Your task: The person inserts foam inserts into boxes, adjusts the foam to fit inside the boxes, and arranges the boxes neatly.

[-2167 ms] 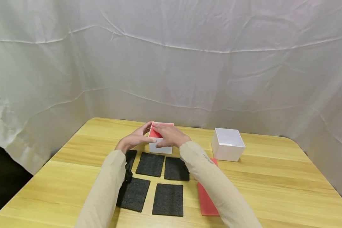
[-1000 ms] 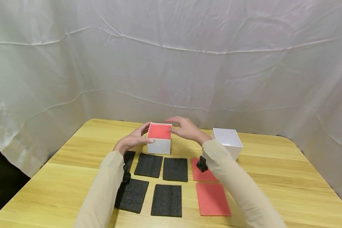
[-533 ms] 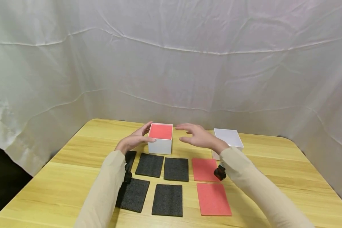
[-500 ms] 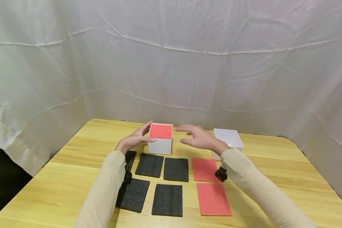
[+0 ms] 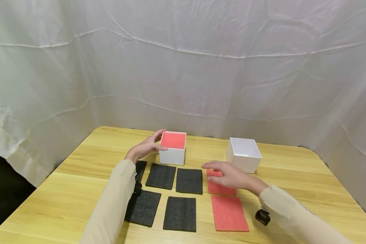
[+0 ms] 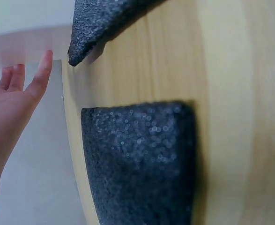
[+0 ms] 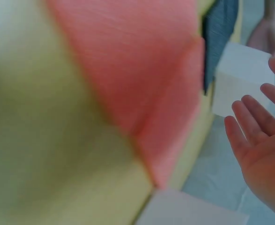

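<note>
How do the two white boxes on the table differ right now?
The left white box has a red foam sheet inside; the right white box looks empty. The left hand touches the left white box's side; the right white box stands untouched, the right hand in front of it. Both are open-topped, similar in size.

white box [image 5: 172,152] | upright, red pad inside | red pad [image 5: 221,185] | flat on table

Counter layout, head view
Two boxes [image 5: 172,152] [image 5: 244,154] stand at the back; five pads [image 5: 179,213] lie before the left box, two sheets [image 5: 229,213] to their right.
</note>
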